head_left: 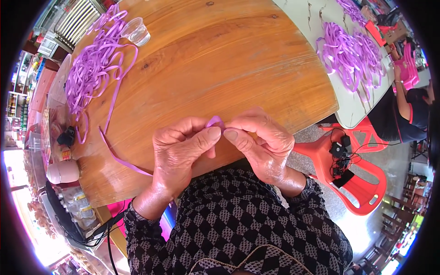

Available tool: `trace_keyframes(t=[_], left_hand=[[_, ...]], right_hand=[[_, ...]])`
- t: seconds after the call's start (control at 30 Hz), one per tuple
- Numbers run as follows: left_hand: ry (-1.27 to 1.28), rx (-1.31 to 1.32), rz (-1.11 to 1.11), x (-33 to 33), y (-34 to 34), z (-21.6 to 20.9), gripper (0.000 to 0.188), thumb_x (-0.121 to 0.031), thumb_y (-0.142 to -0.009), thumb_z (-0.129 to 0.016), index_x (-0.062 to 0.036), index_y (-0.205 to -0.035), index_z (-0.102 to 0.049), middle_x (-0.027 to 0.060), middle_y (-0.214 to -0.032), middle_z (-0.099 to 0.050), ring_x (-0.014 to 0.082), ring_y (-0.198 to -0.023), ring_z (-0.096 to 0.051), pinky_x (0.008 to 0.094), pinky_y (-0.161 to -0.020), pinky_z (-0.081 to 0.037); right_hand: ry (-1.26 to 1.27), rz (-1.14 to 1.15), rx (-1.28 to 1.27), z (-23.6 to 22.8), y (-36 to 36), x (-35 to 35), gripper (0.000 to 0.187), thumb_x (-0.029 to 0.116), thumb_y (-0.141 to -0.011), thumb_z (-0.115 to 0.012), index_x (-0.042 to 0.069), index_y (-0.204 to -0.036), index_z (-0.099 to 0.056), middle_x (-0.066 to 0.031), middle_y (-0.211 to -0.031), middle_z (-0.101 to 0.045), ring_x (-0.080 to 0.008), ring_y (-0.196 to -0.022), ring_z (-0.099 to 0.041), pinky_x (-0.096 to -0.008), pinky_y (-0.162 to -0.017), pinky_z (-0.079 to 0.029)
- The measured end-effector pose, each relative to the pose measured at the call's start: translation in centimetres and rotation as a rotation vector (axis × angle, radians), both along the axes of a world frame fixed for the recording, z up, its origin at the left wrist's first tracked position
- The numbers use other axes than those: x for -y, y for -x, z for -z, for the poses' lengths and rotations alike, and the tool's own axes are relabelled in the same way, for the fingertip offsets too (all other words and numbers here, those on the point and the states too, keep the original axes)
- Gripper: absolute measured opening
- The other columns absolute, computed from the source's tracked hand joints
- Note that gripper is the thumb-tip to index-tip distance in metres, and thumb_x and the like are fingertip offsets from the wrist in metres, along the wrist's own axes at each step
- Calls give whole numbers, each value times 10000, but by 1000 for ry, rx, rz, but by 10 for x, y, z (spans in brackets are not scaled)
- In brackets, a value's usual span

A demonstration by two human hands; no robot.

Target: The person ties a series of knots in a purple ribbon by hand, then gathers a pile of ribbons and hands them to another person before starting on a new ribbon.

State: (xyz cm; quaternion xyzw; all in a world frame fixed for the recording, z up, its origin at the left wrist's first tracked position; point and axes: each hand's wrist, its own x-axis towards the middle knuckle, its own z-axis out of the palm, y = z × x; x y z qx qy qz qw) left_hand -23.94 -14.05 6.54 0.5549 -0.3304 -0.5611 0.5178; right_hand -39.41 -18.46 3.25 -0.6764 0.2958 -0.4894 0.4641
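Observation:
Both of my hands meet in front of my body, above the near edge of the wooden table [215, 68]. Between thumb and fingers, my left hand [185, 144] pinches a purple ribbon [214, 121], which shows as a small loop above the thumbs. Closed in a pinch too, my right hand [261, 140] grips the ribbon from the other side. A long strand of purple ribbon [120, 159] runs across the table toward my left wrist and passes behind it. At the table's far left lies a tangled heap of the same ribbon [94, 62].
A clear plastic cup [136, 32] stands beside the heap. On a pale marble-patterned table [305, 13] at right lies another ribbon pile [350, 55]. A person [403, 110] is at its side. A red plastic stool [343, 169] holds black cables. A pinkish round-topped object [63, 172] sits at left.

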Motion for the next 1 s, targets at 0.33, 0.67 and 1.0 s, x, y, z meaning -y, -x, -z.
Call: trace_keyframes(t=[0.33,0.67,1.0], left_hand=[[27,-57,260,7,0,-11,246,-185,-899,-532,-10,-1062,-588,38,-723,-612,2,-492,-383,157,-448,-292],[82,136,0,3,-2,-10,190,-118,-872,-562,18,-1001,-595,33,-850,-619,-14,-504,-338,146,-457,-269],[324,528,97,-2,-7,-8,198,-33,-748,-685,-4,-931,-616,-16,-782,-548,25,-556,-338,183,-490,-274]], right_hand=[[-753,-260,617,-2,2,13,129,-84,-687,-672,-11,-730,-574,-171,-898,-611,-199,-785,-599,-313,-711,-490],[-830,-136,710,8,6,19,150,-79,-666,-667,5,-713,-552,-138,-825,-599,-186,-727,-587,-303,-704,-476],[-576,-125,448,12,16,17,158,-71,-707,-672,-1,-824,-591,-94,-822,-616,-144,-761,-584,-267,-723,-486]])
